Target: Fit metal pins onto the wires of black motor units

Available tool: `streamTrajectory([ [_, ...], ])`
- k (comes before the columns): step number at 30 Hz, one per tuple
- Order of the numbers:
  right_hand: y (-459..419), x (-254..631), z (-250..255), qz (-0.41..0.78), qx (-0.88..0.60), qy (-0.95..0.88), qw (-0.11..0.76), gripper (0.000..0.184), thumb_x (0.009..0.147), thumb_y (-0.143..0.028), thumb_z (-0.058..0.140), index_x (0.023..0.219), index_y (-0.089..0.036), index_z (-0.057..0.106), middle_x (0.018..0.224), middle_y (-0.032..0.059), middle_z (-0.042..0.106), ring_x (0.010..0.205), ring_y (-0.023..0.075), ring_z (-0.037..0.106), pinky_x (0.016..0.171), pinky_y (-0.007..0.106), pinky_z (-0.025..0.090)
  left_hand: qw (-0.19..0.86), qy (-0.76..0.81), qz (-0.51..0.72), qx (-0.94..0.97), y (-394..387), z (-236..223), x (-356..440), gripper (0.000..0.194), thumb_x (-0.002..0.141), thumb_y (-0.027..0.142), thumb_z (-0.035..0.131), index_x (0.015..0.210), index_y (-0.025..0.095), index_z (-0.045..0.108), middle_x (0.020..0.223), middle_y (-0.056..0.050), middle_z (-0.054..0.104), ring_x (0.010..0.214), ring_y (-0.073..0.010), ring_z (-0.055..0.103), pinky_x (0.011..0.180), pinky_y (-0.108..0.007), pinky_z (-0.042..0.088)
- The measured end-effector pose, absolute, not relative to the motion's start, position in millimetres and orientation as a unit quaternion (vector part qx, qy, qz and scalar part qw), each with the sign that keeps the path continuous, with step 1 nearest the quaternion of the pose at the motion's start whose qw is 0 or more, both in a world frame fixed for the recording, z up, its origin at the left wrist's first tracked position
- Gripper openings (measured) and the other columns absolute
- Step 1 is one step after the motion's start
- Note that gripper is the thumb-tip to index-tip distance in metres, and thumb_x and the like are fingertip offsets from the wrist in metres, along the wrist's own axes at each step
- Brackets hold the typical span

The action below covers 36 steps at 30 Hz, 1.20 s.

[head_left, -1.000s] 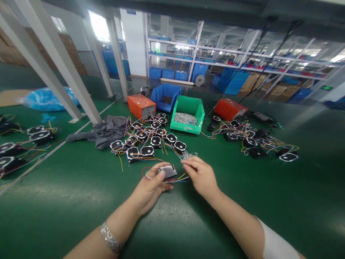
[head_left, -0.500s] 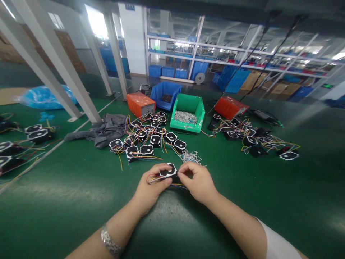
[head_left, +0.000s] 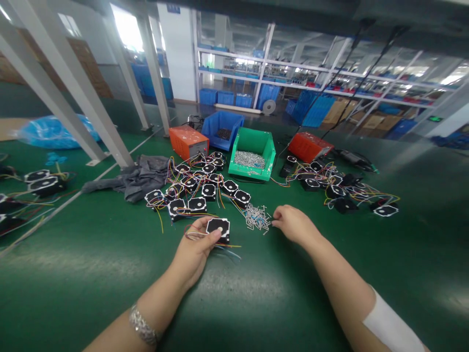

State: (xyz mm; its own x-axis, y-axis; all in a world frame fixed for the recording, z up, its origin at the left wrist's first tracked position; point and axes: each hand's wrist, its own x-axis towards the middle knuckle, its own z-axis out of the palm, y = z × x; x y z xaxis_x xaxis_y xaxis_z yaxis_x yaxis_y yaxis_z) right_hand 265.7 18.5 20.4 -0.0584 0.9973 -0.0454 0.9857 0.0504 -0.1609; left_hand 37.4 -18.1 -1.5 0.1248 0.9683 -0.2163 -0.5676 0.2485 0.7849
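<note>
My left hand (head_left: 198, 244) is closed around a small square motor (head_left: 217, 228), black with a white-edged face. Its thumb lies across that face, and coloured wires hang out below. To the right, my right hand (head_left: 295, 226) has thumb and forefinger pinched together at the edge of a pile of loose screws (head_left: 257, 218) on the green table. Whatever is between those fingertips is too small to make out. More wired motors (head_left: 197, 204) lie in a cluster just beyond my left hand.
A green bin (head_left: 252, 171) full of small metal parts stands behind the screws, beside a blue bin (head_left: 223, 139). Orange boxes (head_left: 188, 142) flank them. Grey cloth (head_left: 146, 178) lies at left, near metal posts (head_left: 110, 127). Another wired motor group (head_left: 337, 190) lies at right.
My right hand has left the motor and moved right to the screw pile. My left hand still holds the motor, shifted slightly left, its thumb now on the top face.
</note>
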Motion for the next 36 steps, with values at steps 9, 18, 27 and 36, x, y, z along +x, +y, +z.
streamTrajectory([
  [9,21,269,17,0.126,-0.646,-0.752,0.029,0.013,0.069,-0.009,0.045,0.059,-0.016,0.044,0.063,0.0014,0.05,0.06,0.012,0.046,0.054,0.022,0.032,0.753,0.381,0.479,0.242,-19,-5,35,0.044,0.059,0.012,0.066,0.1,0.015,0.05,0.081,-0.005,0.062,0.07,-0.014,0.059,0.064,-0.026,0.046],
  [18,-11,205,27,0.55,-0.476,-0.611,0.312,0.01,0.069,-0.019,0.048,0.074,-0.017,0.04,0.053,-0.006,0.047,0.048,0.0083,0.046,0.049,0.022,0.039,0.753,0.38,0.485,0.232,-20,-5,37,0.047,0.056,0.011,0.068,0.1,0.014,0.054,0.081,-0.005,0.063,0.069,-0.0136,0.059,0.065,-0.026,0.046],
  [27,-8,203,17,0.535,-0.493,-0.597,0.337,0.011,0.066,-0.017,0.049,0.075,-0.017,0.041,0.052,-0.0062,0.047,0.048,0.0082,0.046,0.048,0.022,0.038,0.738,0.393,0.489,0.248,-19,-2,35,0.048,0.054,0.013,0.069,0.1,0.014,0.054,0.077,-0.005,0.063,0.066,-0.0137,0.058,0.061,-0.025,0.045],
  [36,-12,195,17,0.52,-0.514,-0.596,0.331,0.01,0.067,-0.02,0.051,0.071,-0.017,0.042,0.049,-0.0065,0.046,0.045,0.008,0.045,0.044,0.02,0.036,0.736,0.395,0.484,0.261,-22,-4,37,0.048,0.053,0.012,0.07,0.097,0.012,0.053,0.074,-0.004,0.063,0.062,-0.0115,0.057,0.059,-0.023,0.044],
])
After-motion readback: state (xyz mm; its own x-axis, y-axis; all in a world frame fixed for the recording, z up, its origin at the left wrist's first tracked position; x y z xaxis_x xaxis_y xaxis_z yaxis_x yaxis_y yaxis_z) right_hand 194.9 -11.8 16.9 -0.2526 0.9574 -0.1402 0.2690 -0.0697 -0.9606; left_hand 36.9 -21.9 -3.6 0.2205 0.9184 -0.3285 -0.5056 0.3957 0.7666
